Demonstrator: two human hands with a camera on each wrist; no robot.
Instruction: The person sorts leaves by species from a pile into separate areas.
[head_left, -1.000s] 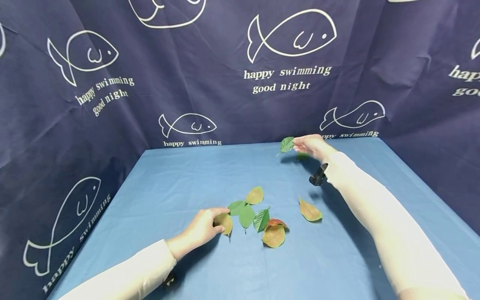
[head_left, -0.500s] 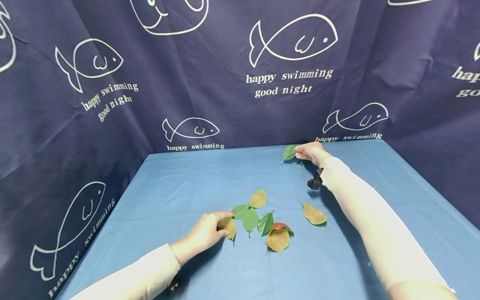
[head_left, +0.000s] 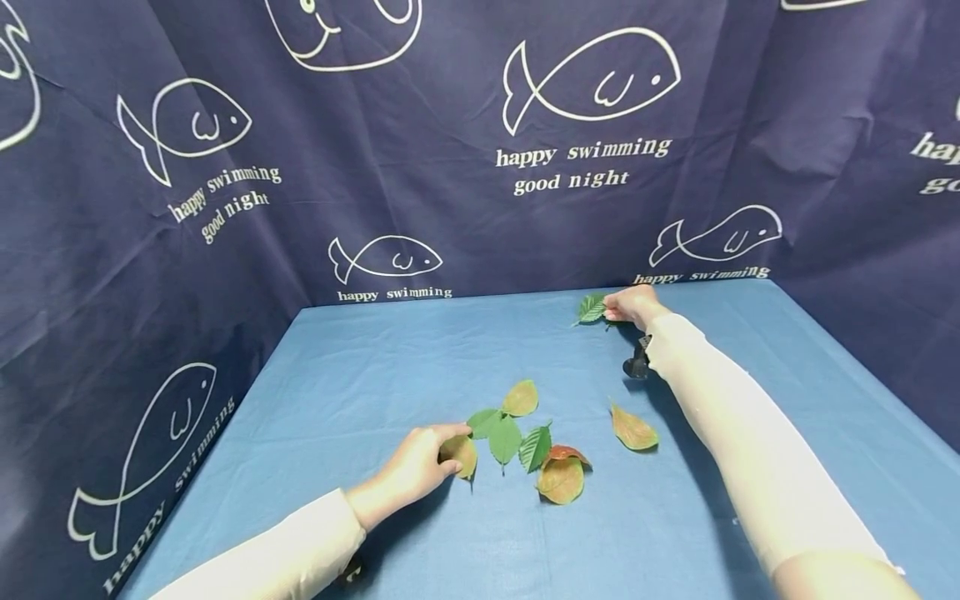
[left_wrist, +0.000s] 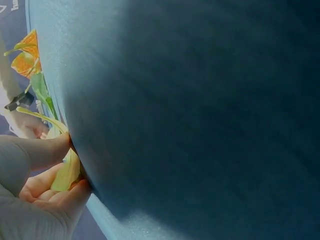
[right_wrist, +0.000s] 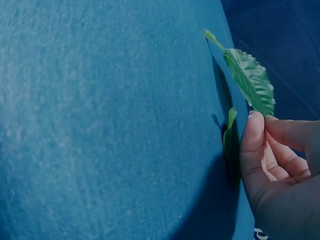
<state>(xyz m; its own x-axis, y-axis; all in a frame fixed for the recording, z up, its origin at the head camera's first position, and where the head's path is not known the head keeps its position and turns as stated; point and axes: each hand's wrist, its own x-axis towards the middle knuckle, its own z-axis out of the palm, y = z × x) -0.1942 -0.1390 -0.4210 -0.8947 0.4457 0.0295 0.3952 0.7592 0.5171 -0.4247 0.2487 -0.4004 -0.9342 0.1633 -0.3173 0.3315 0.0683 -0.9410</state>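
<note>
A green leaf with a toothed edge (right_wrist: 252, 80) is pinched by its tip between the thumb and forefinger of my right hand (head_left: 633, 306), by the table's back edge. Below it, in the right wrist view, a second green leaf (right_wrist: 230, 137) lies on the cloth, partly hidden by the hand in the head view. My left hand (head_left: 412, 467) grips a yellowish leaf (head_left: 461, 457) at the table surface, its thumb and fingers on either side. Close to those fingertips lie two smooth green leaves (head_left: 505, 440), with a yellow-brown leaf (head_left: 521, 398) touching them.
Right of the green leaves lie another toothed green leaf (head_left: 535, 448), a yellow-brown leaf (head_left: 561, 481) and a red-brown leaf (head_left: 567, 454) partly under it. An orange-brown leaf (head_left: 634, 429) lies apart. A dark fish-print curtain (head_left: 465, 208) borders the blue table (head_left: 375, 350).
My right hand has lowered the toothed green leaf toward the table and shifted slightly right. The left hand keeps its grip on the yellowish leaf. The head view has tilted slightly.
</note>
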